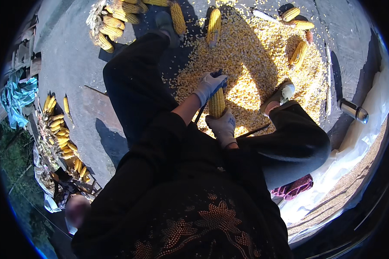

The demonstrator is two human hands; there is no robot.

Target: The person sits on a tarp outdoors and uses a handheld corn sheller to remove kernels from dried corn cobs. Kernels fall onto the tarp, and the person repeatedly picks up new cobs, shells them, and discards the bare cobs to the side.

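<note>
My left hand [209,85], in a white glove with a blue-grey palm, is closed at the far end of a yellow corn cob [217,105]. A small dark piece sticks out past its fingers, too hidden to name. Around the cob's near end wraps my right hand [222,127], gloved the same way. The cob points away from me between my knees, its kernels still on along the visible side. Below the left hand runs a narrow dark strip [200,113]. A broad pile of loose corn kernels [233,47] spreads beneath and beyond both hands.
Whole cobs [214,26] rest on the pile, near a pale stripped cob [265,16]. Heaped cobs lie far left [116,19] and at the left edge [60,134]. A metal flask [353,111] is at right, beside plastic sheeting [367,116]. My shoe [283,93] stands among kernels.
</note>
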